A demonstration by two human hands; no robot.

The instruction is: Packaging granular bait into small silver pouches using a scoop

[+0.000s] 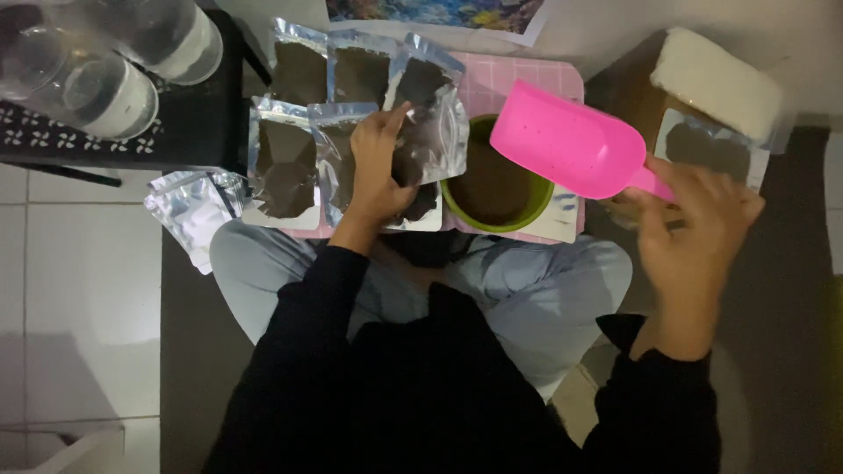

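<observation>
My left hand (379, 171) grips a clear-fronted silver pouch (430, 114) partly filled with dark powder, holding it tilted over the pink table (527, 75). My right hand (694, 228) holds the handle of a bright pink plastic scoop (566, 140), whose bowl hovers over the right rim of a green bowl (457, 206) filled with dark brown powder. Several filled pouches (285, 162) lie in rows on the table to the left of the held pouch.
A stack of empty silver pouches (189, 211) lies by my left knee. Two clear plastic jars (105, 57) stand on a black stool (202, 132) at the upper left. A cardboard box with a white block (716, 79) and another pouch (702, 145) sits at right.
</observation>
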